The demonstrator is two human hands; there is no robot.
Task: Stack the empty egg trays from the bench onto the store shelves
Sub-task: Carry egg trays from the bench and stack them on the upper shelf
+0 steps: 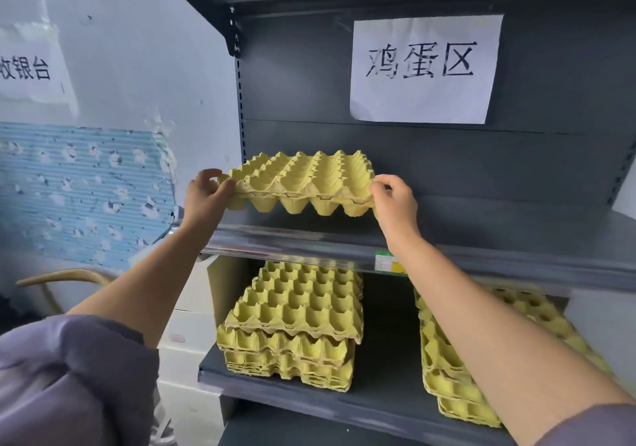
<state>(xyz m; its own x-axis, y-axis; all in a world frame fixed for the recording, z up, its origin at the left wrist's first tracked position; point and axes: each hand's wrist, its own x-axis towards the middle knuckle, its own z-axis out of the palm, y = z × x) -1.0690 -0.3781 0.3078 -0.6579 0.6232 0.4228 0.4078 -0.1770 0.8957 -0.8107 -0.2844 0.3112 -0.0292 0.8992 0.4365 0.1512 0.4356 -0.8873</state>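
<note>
Left grip (206,195), right grip (395,201) pinching opposite ends of egg trays (303,179) over shelf (499,232); tray count unclear, lower right stack (440,359) partly behind forearm (481,325)

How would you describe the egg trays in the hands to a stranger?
Start at the dark shelf unit with the white paper sign. Below the sign, at the upper shelf, are the held egg trays, gripped by the left hand and right hand. The other stacks lie untouched on the lower shelf.

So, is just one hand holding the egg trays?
No, the left hand and right hand each grip an end of the egg trays.
</note>
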